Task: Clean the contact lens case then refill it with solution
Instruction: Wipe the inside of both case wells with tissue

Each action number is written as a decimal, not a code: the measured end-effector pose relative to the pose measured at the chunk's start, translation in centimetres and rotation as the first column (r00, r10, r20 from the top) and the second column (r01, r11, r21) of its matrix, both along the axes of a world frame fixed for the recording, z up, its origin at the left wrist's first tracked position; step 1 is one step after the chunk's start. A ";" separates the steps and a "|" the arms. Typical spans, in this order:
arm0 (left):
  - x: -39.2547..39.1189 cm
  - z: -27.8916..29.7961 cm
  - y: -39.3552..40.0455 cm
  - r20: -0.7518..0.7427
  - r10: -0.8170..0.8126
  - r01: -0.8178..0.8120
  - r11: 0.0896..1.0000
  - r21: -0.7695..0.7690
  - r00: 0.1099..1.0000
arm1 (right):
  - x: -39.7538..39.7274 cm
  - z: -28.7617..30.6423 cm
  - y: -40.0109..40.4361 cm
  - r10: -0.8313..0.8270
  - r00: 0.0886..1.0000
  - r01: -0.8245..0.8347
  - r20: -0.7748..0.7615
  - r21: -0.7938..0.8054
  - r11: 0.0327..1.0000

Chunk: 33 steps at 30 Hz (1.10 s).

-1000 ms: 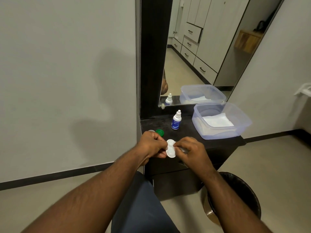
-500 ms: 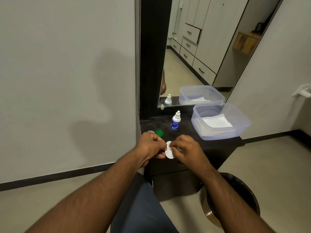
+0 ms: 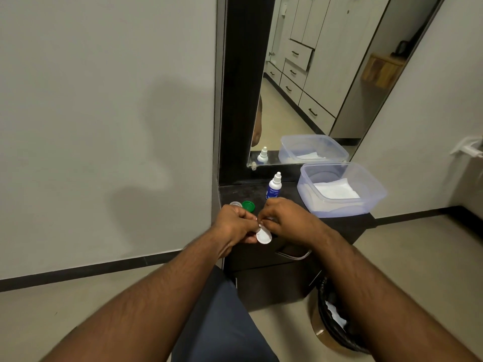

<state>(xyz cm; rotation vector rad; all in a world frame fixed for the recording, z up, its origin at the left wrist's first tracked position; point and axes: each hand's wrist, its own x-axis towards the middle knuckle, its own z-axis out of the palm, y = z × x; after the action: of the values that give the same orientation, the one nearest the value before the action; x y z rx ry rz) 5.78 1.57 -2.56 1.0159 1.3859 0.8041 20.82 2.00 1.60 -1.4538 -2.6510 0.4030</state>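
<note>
Lens case [image 3: 264, 235] in both hands, seemingly

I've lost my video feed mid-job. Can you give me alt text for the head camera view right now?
Both hands meet over the front edge of a dark vanity: the left hand holds the white contact lens case while the right hand works at its far end. Behind them stand a solution bottle, a green cap and a clear cap; a plastic tub sits at right.
</note>
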 end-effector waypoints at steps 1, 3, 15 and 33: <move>0.0 0.0 0.0 0.001 -0.006 0.006 1.000 0.001 1.000 | 0.0 0.1 0.0 0.006 1.000 -0.006 0.017 -0.019 1.000; -0.1 0.0 -0.1 0.012 -0.013 0.013 1.000 0.001 1.000 | 0.0 0.4 0.1 0.012 0.999 -0.010 0.042 -0.056 0.998; 0.0 0.7 -0.8 0.019 -0.016 0.015 0.998 0.054 1.000 | -0.4 0.7 -0.1 0.068 0.993 -0.068 0.097 -0.008 0.998; 0.3 0.3 -0.3 -0.049 -0.008 0.012 0.996 0.084 0.999 | 2.3 -0.3 -0.8 0.000 0.999 0.002 -0.037 0.067 0.998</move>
<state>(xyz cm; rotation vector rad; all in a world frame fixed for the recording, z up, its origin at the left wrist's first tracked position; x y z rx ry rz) 6.03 1.31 -2.31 1.1126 1.3971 0.8411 23.10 1.24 1.30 -1.4147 -2.6089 0.3346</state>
